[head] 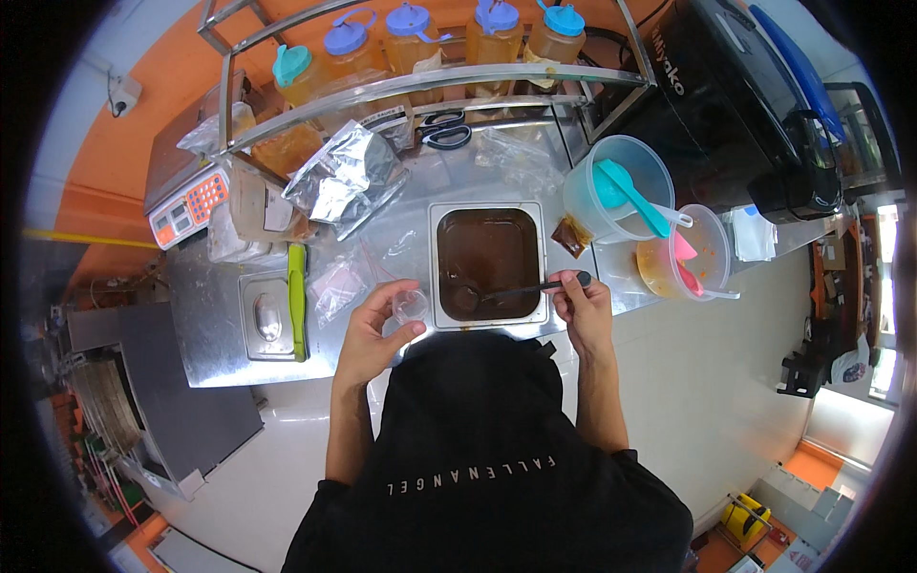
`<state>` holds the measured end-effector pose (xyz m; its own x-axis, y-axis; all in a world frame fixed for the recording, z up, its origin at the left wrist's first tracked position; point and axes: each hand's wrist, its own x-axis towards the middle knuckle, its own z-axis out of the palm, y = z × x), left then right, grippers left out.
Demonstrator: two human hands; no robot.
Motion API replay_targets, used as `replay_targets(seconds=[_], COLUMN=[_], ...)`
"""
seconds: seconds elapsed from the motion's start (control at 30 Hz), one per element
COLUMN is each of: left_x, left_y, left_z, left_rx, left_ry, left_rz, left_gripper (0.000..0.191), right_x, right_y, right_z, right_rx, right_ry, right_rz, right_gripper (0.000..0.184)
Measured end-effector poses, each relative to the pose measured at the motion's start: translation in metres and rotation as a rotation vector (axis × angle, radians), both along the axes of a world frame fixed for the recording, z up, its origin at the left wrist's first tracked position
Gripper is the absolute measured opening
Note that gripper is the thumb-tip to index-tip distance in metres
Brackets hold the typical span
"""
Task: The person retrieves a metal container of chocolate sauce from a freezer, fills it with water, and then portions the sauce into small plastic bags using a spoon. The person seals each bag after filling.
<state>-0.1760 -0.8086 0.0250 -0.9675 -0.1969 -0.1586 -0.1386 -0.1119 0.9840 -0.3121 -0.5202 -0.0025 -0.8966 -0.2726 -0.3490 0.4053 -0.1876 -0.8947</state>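
A square steel food pan of dark brown sauce stands at the table's front edge before me. To the right of it my right hand grips the black handle of a ladle, whose bowl lies partly sunk in the sauce near the front left. On the pan's other side my left hand holds a small clear plastic cup between thumb and fingers. No sauce can be made out inside the cup.
Left of me lie a steel lid, green tongs and a plastic bag. Foil pouches and scissors sit behind. Two plastic tubs with ladles and a sauce sachet stand right. A steel rack with bottles spans the back.
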Motion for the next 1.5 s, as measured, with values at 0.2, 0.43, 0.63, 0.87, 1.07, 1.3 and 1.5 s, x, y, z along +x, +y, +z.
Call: replay_targets(seconds=[0.2,0.43,0.63,0.87,1.07,1.3,1.5], left_x=[-0.010,-0.024,-0.043,-0.064,-0.072,-0.077,-0.081], left_y=[-0.013,-0.007,0.007,0.017,0.020,0.028,0.035], left_z=[0.007,0.019,0.030,0.044,0.046,0.018,0.006], left_rx=[-0.194,-0.274,-0.495,-0.507,-0.434,0.012,0.200], left_ry=[0.009,0.018,0.132,0.205,0.135,0.139,0.200], left_rz=[-0.092,-0.069,-0.152,-0.224,-0.239,-0.172,-0.157], left_gripper=[0.055,0.049,0.052,0.052,0.054,0.055,0.055], right_x=[0.006,0.003,-0.009,-0.018,-0.011,-0.006,-0.005], right_y=[0.009,0.011,0.014,0.008,-0.009,-0.031,-0.029], right_z=[-0.026,-0.025,0.002,0.034,0.082,0.168,0.175], right_rx=[-0.286,-0.494,-0.457,-0.334,0.008,0.449,0.428], right_ry=[-0.141,-0.209,-0.097,0.054,0.354,1.368,1.500], right_rz=[-0.104,-0.181,-0.218,-0.168,-0.110,0.446,0.492], right_gripper=[0.027,0.026,0.025,0.025,0.017,0.019,0.022])
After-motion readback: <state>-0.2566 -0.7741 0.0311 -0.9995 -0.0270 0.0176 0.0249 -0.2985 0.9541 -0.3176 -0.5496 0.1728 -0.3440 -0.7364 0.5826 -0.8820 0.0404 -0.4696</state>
